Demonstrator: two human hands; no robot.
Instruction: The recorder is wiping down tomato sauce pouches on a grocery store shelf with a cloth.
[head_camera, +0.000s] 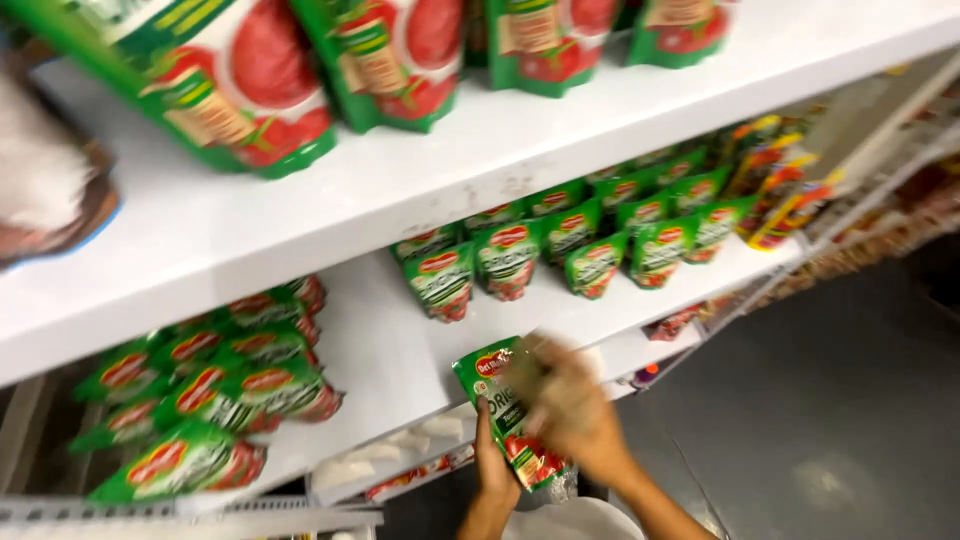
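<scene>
Green sauce pouch: gripped in both hands below the middle shelf; left hand clasps its lower edge, right hand blurred across its front. Best kept upright, face outward, level with shelved pouches

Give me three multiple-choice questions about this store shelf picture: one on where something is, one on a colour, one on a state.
1. Where is the held pouch?
A. In front of the middle shelf
B. On the floor
C. On the top shelf

2. What is the pouches' main colour?
A. Blue
B. Green
C. Yellow

3. How is the pouch held?
A. Left hand alone
B. Lying loose
C. Between both hands, right hand on its front

Answers: 1 A, it hangs before the middle shelf's edge. 2 B, green with red patches. 3 C, the left hand grips from below and the blurred right hand covers its front.
</scene>
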